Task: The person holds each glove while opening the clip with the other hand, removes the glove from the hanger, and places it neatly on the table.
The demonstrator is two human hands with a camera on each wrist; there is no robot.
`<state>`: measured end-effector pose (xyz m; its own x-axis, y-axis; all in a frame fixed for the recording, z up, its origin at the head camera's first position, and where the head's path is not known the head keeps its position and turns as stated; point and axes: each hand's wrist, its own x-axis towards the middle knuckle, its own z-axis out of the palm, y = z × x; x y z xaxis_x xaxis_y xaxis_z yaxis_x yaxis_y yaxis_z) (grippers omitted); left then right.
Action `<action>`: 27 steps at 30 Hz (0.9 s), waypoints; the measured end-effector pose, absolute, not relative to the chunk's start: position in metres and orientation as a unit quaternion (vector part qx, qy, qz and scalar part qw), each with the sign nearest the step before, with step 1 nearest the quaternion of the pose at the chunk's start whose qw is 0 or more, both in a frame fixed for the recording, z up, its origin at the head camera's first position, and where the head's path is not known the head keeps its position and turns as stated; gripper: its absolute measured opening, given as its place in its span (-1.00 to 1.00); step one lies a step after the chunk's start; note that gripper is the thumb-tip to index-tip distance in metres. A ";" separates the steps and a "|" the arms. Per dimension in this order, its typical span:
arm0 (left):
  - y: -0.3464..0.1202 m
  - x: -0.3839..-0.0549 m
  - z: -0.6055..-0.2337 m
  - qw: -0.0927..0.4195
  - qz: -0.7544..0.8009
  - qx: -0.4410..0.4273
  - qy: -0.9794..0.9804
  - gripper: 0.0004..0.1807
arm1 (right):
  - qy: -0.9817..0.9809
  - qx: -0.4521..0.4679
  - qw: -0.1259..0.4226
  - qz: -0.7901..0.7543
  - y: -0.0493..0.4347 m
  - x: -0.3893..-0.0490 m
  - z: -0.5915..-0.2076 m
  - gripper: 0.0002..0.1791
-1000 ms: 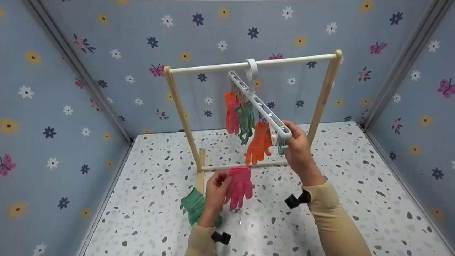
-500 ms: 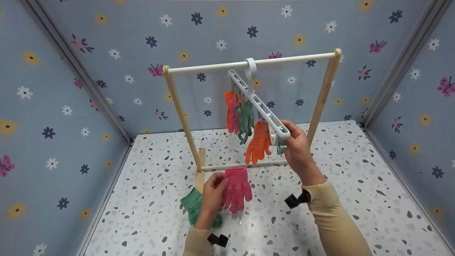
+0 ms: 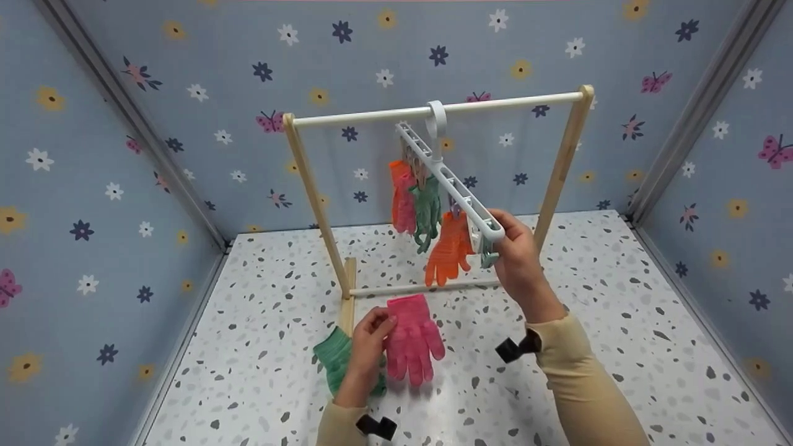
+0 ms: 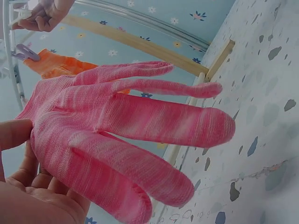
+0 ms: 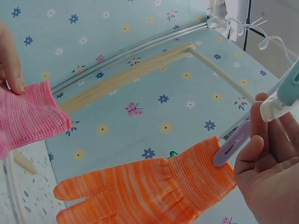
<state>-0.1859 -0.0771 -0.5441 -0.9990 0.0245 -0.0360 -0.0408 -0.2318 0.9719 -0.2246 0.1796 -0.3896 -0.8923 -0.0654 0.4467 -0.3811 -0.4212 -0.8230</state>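
My left hand (image 3: 368,341) pinches a pink knit glove (image 3: 414,341) near its cuff, the glove's fingers dangling over the speckled surface. In the left wrist view this glove (image 4: 117,112) fills the middle. At the near end of a white clip hanger (image 3: 458,186), my right hand (image 3: 520,260) has its fingers curled at a white clip (image 5: 273,109). A pale green clip (image 5: 289,86) hangs beside it. Just left of that hand, a purple clip (image 5: 232,143) holds an orange glove (image 5: 149,191) by the cuff.
The hanger hooks onto the white top bar (image 3: 365,116) of a wooden-sided rack (image 3: 316,204). Farther along hang another orange glove (image 3: 396,186), a pink one (image 3: 406,207) and a green one (image 3: 427,210). A green glove (image 3: 334,356) lies by the rack's left foot, partly behind my left arm.
My left hand has drawn the pink glove slightly left and down, turning its palm side more into view. The right hand stays at the hanger's near end.
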 end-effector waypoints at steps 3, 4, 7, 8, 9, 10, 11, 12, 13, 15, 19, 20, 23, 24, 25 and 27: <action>-0.078 -0.186 -0.546 0.027 0.789 -0.007 0.614 -0.79 | -0.529 0.211 0.096 0.816 0.179 -0.225 -0.389 -0.76; -0.079 -0.187 -0.547 0.028 0.789 -0.007 0.614 -0.79 | -0.528 0.210 0.097 0.817 0.179 -0.225 -0.389 -0.75; -0.081 -0.187 -0.550 0.031 0.787 -0.011 0.616 -0.79 | -0.525 0.206 0.097 0.820 0.179 -0.224 -0.389 -0.73; -0.081 -0.187 -0.551 0.033 0.787 -0.012 0.616 -0.79 | -0.525 0.206 0.097 0.820 0.179 -0.224 -0.389 -0.73; -0.082 -0.187 -0.552 0.035 0.787 -0.014 0.616 -0.79 | -0.525 0.205 0.097 0.820 0.179 -0.224 -0.389 -0.74; -0.082 -0.187 -0.553 0.038 0.788 -0.017 0.614 -0.80 | -0.526 0.205 0.097 0.820 0.179 -0.224 -0.389 -0.76; -0.083 -0.187 -0.554 0.041 0.789 -0.022 0.612 -0.80 | -0.527 0.206 0.097 0.818 0.179 -0.224 -0.390 -0.77; -0.083 -0.187 -0.555 0.044 0.791 -0.025 0.609 -0.80 | -0.527 0.207 0.097 0.818 0.179 -0.224 -0.390 -0.79; -0.083 -0.187 -0.556 0.047 0.793 -0.029 0.607 -0.81 | -0.527 0.207 0.097 0.819 0.180 -0.224 -0.390 -0.79; -0.083 -0.188 -0.558 0.051 0.793 -0.035 0.606 -0.80 | -0.526 0.207 0.097 0.819 0.180 -0.224 -0.390 -0.79; -0.085 -0.189 -0.563 0.055 0.790 -0.047 0.608 -0.79 | -0.523 0.201 0.097 0.822 0.179 -0.224 -0.390 -0.79; -0.085 -0.190 -0.564 0.056 0.789 -0.048 0.610 -0.79 | -0.525 0.199 0.097 0.822 0.179 -0.224 -0.390 -0.79; -0.086 -0.191 -0.568 0.058 0.787 -0.055 0.611 -0.78 | -0.527 0.195 0.095 0.822 0.179 -0.224 -0.390 -0.78; -0.087 -0.192 -0.569 0.059 0.787 -0.057 0.612 -0.78 | -0.528 0.194 0.094 0.821 0.179 -0.224 -0.390 -0.77; -0.087 -0.192 -0.570 0.060 0.786 -0.060 0.613 -0.77 | -0.529 0.194 0.094 0.821 0.179 -0.224 -0.391 -0.77; -0.087 -0.192 -0.571 0.059 0.783 -0.064 0.616 -0.76 | -0.529 0.195 0.093 0.821 0.180 -0.224 -0.391 -0.77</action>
<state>-0.1921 -0.0872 -0.5714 -0.9848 0.0127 -0.1732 -0.1713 -0.2339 0.9570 -0.2238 0.1798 -0.3907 -0.9069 -0.0528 0.4180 -0.3586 -0.4238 -0.8317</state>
